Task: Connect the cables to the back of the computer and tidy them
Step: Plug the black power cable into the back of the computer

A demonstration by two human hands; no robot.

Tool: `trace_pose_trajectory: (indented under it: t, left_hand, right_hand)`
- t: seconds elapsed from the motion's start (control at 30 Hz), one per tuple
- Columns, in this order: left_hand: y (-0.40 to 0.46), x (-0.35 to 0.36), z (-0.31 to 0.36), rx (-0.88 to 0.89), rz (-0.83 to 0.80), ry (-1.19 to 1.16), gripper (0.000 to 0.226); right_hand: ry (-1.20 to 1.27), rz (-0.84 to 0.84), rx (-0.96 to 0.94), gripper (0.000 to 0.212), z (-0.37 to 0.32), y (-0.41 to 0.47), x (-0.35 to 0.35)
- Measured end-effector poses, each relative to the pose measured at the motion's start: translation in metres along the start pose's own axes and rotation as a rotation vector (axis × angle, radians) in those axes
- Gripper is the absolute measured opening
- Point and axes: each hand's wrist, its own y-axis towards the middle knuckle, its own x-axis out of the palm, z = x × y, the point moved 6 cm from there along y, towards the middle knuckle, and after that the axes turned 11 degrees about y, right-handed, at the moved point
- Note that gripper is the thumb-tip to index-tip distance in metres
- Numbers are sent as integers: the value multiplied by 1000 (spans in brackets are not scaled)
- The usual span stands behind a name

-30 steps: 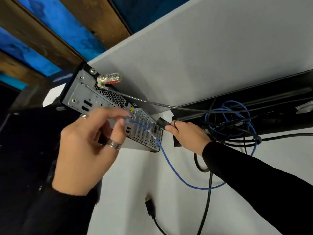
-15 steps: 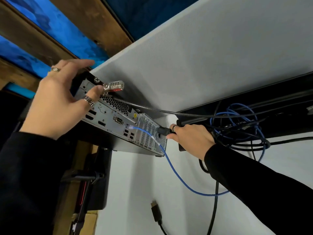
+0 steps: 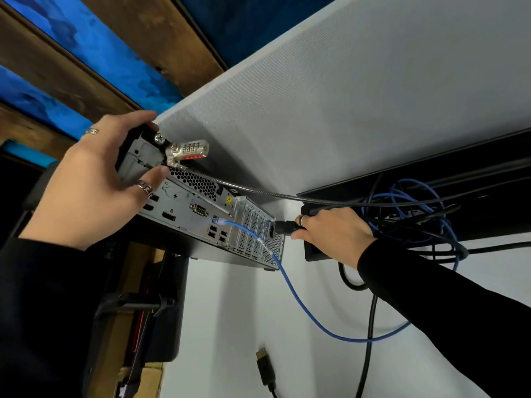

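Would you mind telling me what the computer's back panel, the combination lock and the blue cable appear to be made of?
Back panel: bare sheet metal, by its dull grey sheen and punched vent holes. Combination lock: polished metal, probably chromed, given bright reflections. Blue cable: flexible plastic-jacketed cord with a matte surface and a clear plug at the port.

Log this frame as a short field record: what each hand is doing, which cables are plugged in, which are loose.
left hand: grips the top corner of the computer, steadying it
right hand: holds the black power plug at the rear socket; full seating cannot be told
blue cable: plugged into the rear panel
lock: fixed at the upper rear, its steel cable running right
loose connector: black, lying unplugged below
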Motion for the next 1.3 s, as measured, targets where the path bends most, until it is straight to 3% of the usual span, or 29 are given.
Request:
trace_pose_trajectory:
  t: [0.5, 0.7, 0.93, 1.17, 1.3]
  left_hand:
    - [9, 15, -38, -71, 88, -30, 53]
    - [8, 17, -40, -77, 101, -75, 50]
    - [3, 12, -25, -42, 121, -85, 50]
    - [6, 15, -32, -116, 116, -56, 50]
    - [6, 16, -30, -138, 95, -52, 51]
  right_hand:
    - [-14, -93, -74, 55, -9, 14, 10]
    - [-15, -77, -36, 41, -8, 13, 11]
    - [24, -40, -64, 39, -16, 16, 8]
    - [112, 38, 7, 24, -23, 21, 13]
    - [136, 77, -12, 27, -25, 22, 14]
